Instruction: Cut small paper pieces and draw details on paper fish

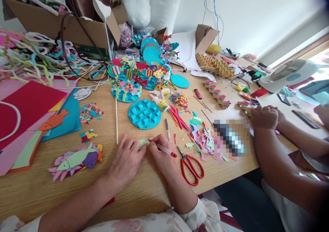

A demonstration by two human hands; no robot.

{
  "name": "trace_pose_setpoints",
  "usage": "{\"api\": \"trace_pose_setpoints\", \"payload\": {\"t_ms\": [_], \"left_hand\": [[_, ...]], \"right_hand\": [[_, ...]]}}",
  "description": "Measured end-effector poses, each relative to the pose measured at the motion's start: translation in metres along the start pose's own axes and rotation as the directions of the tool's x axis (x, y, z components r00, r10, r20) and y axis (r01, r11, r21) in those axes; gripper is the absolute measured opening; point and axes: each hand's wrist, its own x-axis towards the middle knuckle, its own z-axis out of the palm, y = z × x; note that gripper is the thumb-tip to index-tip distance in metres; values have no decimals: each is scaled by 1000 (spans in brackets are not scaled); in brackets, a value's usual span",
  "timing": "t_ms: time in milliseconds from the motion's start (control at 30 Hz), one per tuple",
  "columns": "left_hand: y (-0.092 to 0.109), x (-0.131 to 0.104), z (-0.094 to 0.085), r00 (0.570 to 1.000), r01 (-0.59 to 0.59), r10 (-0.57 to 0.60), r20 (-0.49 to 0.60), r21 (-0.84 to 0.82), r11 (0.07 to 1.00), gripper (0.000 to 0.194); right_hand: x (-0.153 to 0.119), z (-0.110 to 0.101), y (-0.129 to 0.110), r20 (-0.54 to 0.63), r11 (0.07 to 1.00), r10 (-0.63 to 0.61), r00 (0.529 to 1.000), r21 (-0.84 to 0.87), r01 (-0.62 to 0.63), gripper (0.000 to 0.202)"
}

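A small light green paper cutout (144, 142) lies on the table between my hands, partly covered by them. My left hand (128, 160) holds it down at its left side, with the fingers bent over it. Pinched in my right hand (163, 153) is a red pen (166, 150), its tip on the cutout. Red-handled scissors (191, 168) rest just right of my right hand, blades slightly apart. A dark pen (168, 129) and a round blue woven paper disc (144, 114) lie beyond my hands. To the left is a pile of paper fish (77, 160).
A wooden stick (116, 122) lies beyond my left hand. Paper scraps (204, 137) and glue bottles (160, 103) are beyond my right. Coloured sheets (28, 105) cover the left side. At right, another person's hands (264, 117) work near a fan (288, 76).
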Motion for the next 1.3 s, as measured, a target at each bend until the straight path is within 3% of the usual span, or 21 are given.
{"api": "trace_pose_setpoints", "payload": {"t_ms": [533,1067,1300], "left_hand": [[0,-1,4,1000,0,0,13,1,1000,33],[-1,0,3,1000,-6,6,-6,-2,1000,31],[0,-1,4,1000,-1,1,-15,0,1000,30]], "right_hand": [[-1,-1,1,28,998,-10,1000,61,8,7],[1,1,3,-26,1000,9,1000,-20,-9,6],[0,-1,3,-51,999,19,999,46,-16,7]]}}
